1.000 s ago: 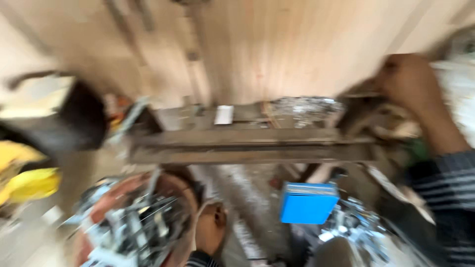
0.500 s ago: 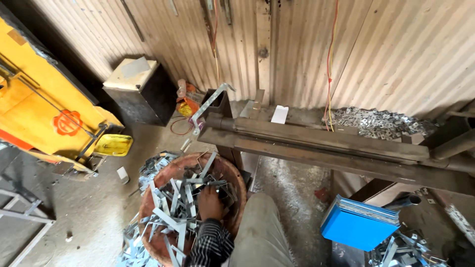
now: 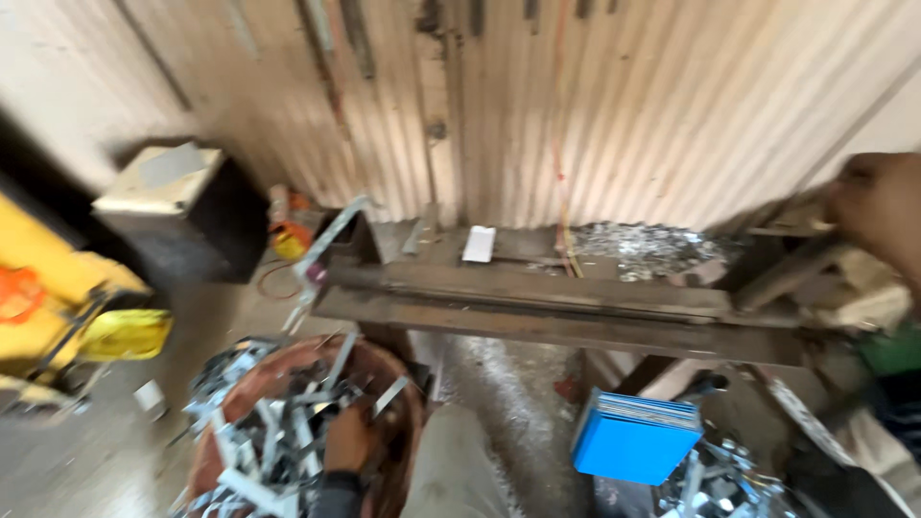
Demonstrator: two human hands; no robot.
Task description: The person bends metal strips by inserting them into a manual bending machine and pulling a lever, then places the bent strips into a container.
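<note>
Left hand (image 3: 347, 443) still buried in the round rust-brown tub (image 3: 398, 384) of grey metal strips (image 3: 269, 432), grip hidden. Right hand (image 3: 878, 206) newly in view at right, blurred, grip unclear.

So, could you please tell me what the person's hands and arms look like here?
Both hands are bare, with no gloves. The left hand ends in a dark sleeve cuff at the wrist. The right hand is blurred; its forearm wears a dark sleeve that seems faintly striped. No rings or watch can be made out.
</note>
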